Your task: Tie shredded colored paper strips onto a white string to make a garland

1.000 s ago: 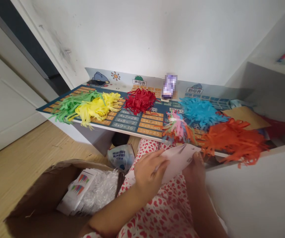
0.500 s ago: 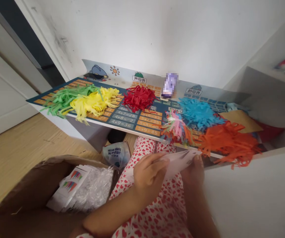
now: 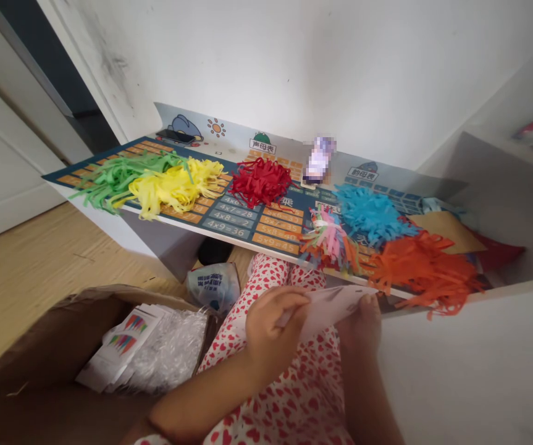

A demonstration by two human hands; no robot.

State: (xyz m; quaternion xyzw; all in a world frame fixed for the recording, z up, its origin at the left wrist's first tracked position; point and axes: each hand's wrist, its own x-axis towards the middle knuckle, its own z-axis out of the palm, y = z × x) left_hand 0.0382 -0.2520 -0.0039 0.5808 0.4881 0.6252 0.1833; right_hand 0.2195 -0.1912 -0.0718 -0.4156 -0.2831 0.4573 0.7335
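Note:
Over my lap, a thin white printed sheet (image 3: 328,309) is stretched between my two hands; whether it is paper or a flat bag I cannot tell. My left hand (image 3: 275,330) grips its left end with fingers curled. At its right end, my right hand (image 3: 362,321) pinches the edge, thumb on top. Just beyond, a multicoloured bundle of paper strips (image 3: 328,238) lies at the desk's front edge. To its right are orange strips (image 3: 423,269), with blue strips (image 3: 372,210) behind them. Red strips (image 3: 260,181), yellow strips (image 3: 173,188) and green strips (image 3: 122,176) lie further left.
A printed mat covers the narrow desk (image 3: 231,227) against the wall. On the floor at left, a cardboard box (image 3: 20,364) holds printed cards (image 3: 122,346) and clear plastic wrappers (image 3: 171,349). A plastic bag (image 3: 214,285) sits under the desk. A phone (image 3: 176,136) lies at the back left.
The view has shifted slightly. The sheet lies flatter between my hands, and both hands keep hold of it. The strips on the desk have not moved.

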